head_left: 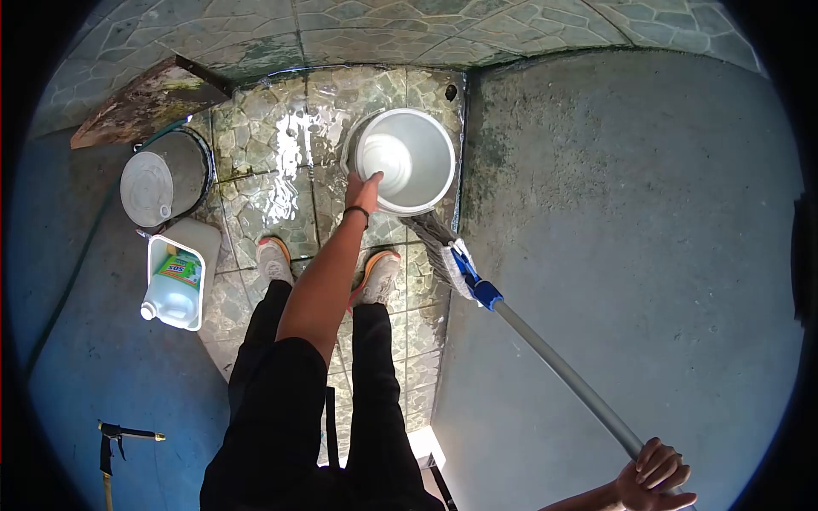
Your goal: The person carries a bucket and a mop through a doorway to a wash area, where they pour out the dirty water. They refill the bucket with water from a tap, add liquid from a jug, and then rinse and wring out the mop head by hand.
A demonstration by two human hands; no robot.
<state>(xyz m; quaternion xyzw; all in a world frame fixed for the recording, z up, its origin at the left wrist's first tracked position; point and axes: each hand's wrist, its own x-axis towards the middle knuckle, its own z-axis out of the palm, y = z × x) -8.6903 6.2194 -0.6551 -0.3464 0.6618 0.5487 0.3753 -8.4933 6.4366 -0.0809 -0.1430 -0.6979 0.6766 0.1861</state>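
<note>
My left hand [363, 192] grips the near rim of a white bucket [432, 170], thumb inside and fingers hidden outside. The bucket is tilted so that I see into it. A dark band circles my left wrist. At the lower right my right hand [654, 479] is wrapped around the grey pole of a mop [562, 370]. The mop's blue clamp holds grey and white strands [436, 247], which lie on the floor by the bucket's lower right side.
Wet stone-patterned tiles [256, 200] cover the floor, with a drain [451, 92] near the wall. To the left are a lidded container [146, 189], a white bin [203, 238] holding a detergent jug [176, 294], a hose [72, 285] and a spray gun [109, 434]. A board [145, 104] leans behind.
</note>
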